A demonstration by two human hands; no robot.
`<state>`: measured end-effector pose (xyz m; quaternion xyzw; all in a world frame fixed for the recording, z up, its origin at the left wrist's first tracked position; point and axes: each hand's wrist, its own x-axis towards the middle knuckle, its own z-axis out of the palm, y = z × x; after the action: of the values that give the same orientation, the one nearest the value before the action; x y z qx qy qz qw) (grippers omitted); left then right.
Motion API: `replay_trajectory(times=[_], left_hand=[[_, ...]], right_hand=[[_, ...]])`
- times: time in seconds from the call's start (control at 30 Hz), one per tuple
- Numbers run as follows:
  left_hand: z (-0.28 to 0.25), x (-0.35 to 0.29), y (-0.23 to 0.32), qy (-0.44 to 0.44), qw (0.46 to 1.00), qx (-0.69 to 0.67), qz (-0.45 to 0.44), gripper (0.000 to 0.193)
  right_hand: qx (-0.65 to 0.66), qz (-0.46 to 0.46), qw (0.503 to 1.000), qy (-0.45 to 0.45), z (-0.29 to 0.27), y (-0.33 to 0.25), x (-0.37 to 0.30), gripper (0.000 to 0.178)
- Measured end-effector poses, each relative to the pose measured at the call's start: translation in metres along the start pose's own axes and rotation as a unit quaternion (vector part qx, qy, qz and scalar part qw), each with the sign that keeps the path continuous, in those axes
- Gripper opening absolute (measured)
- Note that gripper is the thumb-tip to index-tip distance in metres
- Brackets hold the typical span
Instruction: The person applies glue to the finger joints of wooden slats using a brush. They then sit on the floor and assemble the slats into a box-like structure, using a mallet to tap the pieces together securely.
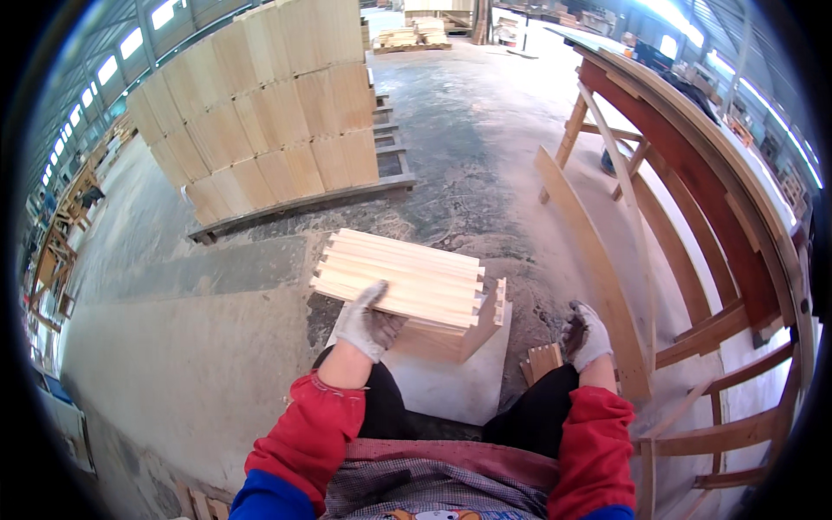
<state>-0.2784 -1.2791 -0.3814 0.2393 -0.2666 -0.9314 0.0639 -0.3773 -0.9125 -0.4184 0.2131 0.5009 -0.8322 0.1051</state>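
A stack of pale wooden boards with notched ends lies before me, slightly tilted. My left hand, in a whitish work glove, grips its near edge with the thumb on top. Below the stack, an upright notched board forms a corner with other wood, over a light flat surface. My right hand, gloved too, is beside my right knee with its fingers curled in. Whether it holds anything is hidden. Close by on its left are some small wooden pieces with grooved faces.
Tall stacked wooden boxes rest on a pallet at the far left. A long workbench with wooden legs runs along the right, with a plank leaning there. More stacked wood lies at the back.
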Motion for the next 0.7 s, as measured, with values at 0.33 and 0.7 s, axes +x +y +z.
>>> replay_trajectory(times=[0.33,0.7], left_hand=[[0.016,0.021,-0.047,0.035,0.999,-0.024,-0.015,0.032],[0.004,0.032,-0.052,0.019,1.0,0.005,-0.011,0.03]], right_hand=[[-0.314,0.011,0.928,-0.202,0.055,0.029,-0.044,0.033],[-0.382,-0.055,0.886,-0.257,0.067,0.058,-0.047,0.048]])
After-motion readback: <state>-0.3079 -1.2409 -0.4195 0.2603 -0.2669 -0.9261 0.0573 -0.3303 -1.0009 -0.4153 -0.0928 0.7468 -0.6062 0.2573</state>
